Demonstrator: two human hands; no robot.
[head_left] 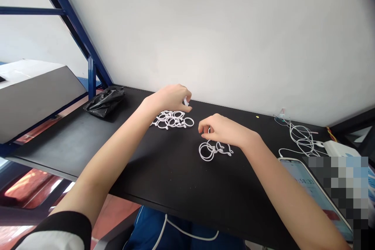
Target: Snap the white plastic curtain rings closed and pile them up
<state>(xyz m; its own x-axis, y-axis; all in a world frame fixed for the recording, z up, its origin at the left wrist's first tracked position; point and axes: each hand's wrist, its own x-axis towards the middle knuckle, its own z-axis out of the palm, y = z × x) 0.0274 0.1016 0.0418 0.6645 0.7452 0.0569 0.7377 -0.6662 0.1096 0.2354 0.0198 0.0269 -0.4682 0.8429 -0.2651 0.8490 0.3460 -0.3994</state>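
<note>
My left hand (172, 97) is raised just above a pile of white rings with small eyelets (172, 119), which look like curtain rings. Its fingers are closed on a white ring (186, 101), seen mostly edge-on. To the right, my right hand (221, 127) hovers low over a smaller group of white rings (207, 151), fingers curled in a pinch. A bit of white shows between its thumb and fingers, seemingly part of another ring; the palm hides the rest. The two hands are apart.
A crumpled black plastic bag (105, 101) lies at the black table's (164, 175) back left. On the right are a phone (313, 191), a tangled white cable (301, 136) and a white box (341, 149). A white wall (211, 39) rises behind; a blue metal frame (73, 23) stands left.
</note>
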